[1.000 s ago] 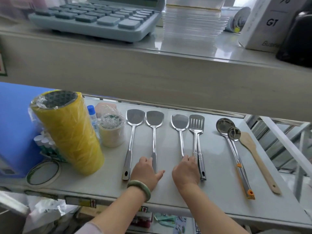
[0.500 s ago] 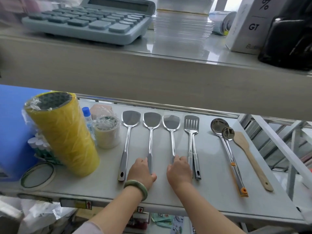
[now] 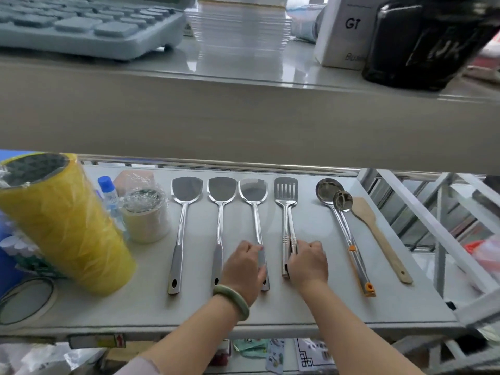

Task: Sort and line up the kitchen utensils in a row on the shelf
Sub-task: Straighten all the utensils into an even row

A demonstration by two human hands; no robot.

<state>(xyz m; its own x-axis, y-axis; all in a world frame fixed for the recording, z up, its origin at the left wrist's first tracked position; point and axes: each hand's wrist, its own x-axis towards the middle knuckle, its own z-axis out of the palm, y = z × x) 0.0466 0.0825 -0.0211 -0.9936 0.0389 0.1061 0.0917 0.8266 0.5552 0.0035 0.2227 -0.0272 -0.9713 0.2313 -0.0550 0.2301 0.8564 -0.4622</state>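
Observation:
Steel utensils lie in a row on the grey shelf (image 3: 311, 304), heads away from me. From the left come the first turner (image 3: 186, 189), the second turner (image 3: 221, 189) and the third turner (image 3: 253, 189). Beyond them lie the slotted turner (image 3: 286, 188), seemingly two stacked, two ladles (image 3: 326, 189) with orange-tipped handles, and a wooden spatula (image 3: 365, 212). My left hand (image 3: 244, 266), wearing a green bangle, is curled against the third turner's handle. My right hand (image 3: 308, 259) is curled on the slotted turner's handle.
A tall yellow film roll (image 3: 65, 223), a white tape roll (image 3: 147, 217), a small blue-capped bottle (image 3: 108, 190) and a flat tape ring (image 3: 27, 299) crowd the shelf's left end. An upper counter holds a calculator (image 3: 89, 25) and a black object (image 3: 422, 41). A white rack (image 3: 438, 239) stands at the right.
Both hands have shifted one utensil to the right: the left from the second turner to the third, the right from the third to the slotted turner. The third turner now lies closer to the second.

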